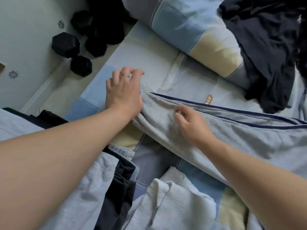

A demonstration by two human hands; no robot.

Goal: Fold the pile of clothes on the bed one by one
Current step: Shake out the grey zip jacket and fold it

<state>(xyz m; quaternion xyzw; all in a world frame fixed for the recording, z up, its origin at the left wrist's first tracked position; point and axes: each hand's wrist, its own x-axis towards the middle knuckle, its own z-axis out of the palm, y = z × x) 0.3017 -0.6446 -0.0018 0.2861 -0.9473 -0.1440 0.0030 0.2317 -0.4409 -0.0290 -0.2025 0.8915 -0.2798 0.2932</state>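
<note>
Two dumbbells [65, 44] lie on the floor [25, 39] beside the bed [149, 52].

Worn on the head, wide-angle; looks forward and steeply down, close over the bed [149, 52]. Takes in both forearms from the lower corners, the left hand [123, 95] and right hand [191, 123] on trousers [232, 130] at centre, floor [25, 39] and dumbbells [71, 53] upper left, pillow [191, 30] along the top.

The grey garment [216, 128] is soft, matt jersey cloth; the white garment [174, 203] is ribbed knit; the bedsheet [149, 52] is smooth matt woven cloth (patchwork print, visible stitching); the dumbbells [66, 45] are dull black; the ring [125, 75] is shiny metal.
</note>
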